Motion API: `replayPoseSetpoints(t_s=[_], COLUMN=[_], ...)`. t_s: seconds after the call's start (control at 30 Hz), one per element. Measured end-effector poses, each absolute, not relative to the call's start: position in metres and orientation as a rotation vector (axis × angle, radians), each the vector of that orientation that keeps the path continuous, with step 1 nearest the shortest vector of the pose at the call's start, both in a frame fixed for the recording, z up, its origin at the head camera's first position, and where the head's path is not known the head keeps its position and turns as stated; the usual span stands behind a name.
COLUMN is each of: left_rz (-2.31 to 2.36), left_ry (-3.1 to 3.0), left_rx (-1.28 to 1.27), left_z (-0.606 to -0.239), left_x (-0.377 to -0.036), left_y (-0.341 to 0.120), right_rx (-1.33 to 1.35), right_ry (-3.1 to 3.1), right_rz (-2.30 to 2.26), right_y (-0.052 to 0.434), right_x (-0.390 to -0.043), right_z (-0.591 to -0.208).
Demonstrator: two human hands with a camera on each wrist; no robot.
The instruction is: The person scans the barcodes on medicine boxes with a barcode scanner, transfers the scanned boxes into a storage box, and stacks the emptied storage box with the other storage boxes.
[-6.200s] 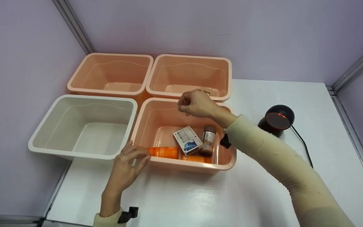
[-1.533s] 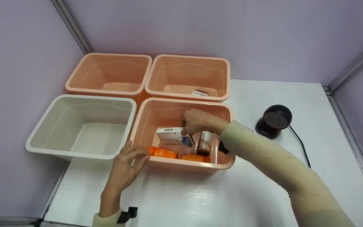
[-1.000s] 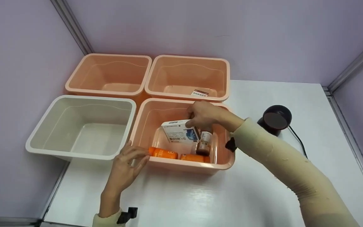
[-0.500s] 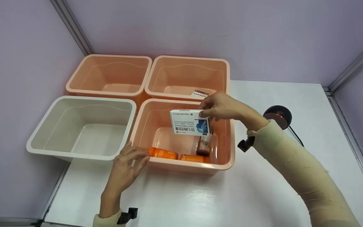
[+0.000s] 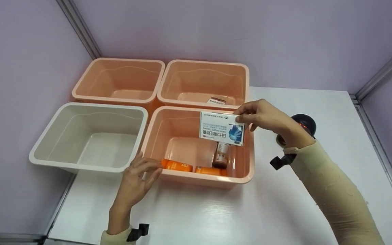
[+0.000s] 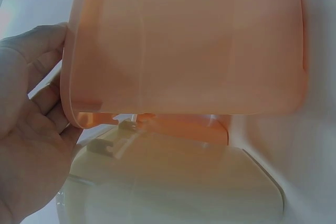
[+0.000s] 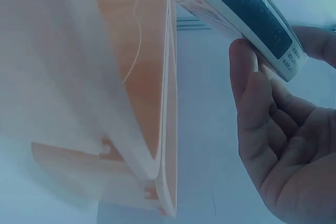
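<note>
My right hand (image 5: pixel 267 117) pinches the white-and-blue medicine box (image 5: pixel 222 128) by its upper corner, lifted above the right rim of the near peach bin (image 5: pixel 196 178), close to the black barcode scanner (image 5: pixel 305 125). My left hand (image 5: pixel 136 182) rests loosely curled fingertips on that bin's front corner. One small carton (image 5: pixel 216 100) lies in the far right bin (image 5: pixel 203 83); two orange packs (image 5: pixel 176 165) and a brown bottle (image 5: pixel 222 155) remain to be handled.

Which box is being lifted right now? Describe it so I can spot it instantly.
Find the four tubs; the near right pink tub holds orange tubes and a brown bottle. Above its right rim, the right hand pinches a box: white with blue artwork, the only item held in the air.
</note>
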State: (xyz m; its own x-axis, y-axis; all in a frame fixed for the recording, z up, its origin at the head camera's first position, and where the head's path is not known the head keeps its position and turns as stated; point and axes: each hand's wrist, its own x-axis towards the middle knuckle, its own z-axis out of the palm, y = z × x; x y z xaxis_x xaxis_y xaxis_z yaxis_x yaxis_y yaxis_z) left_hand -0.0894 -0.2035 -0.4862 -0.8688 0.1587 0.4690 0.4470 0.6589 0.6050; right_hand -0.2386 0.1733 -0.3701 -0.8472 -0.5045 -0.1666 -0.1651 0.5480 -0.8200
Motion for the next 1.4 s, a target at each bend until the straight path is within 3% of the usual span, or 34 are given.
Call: replayPoseSetpoints(t_s=[1.4], left_rz=[-1.093], left_ry=[-2.540], left_rx=[-0.463], left_z=[-0.484], left_x=[-0.089], left_y=[-0.203], right_rx=[-0.112], right_ry=[2.201], right_rz=[-1.803], right_y=[0.298], right_x=[-0.202], right_z=[-0.404])
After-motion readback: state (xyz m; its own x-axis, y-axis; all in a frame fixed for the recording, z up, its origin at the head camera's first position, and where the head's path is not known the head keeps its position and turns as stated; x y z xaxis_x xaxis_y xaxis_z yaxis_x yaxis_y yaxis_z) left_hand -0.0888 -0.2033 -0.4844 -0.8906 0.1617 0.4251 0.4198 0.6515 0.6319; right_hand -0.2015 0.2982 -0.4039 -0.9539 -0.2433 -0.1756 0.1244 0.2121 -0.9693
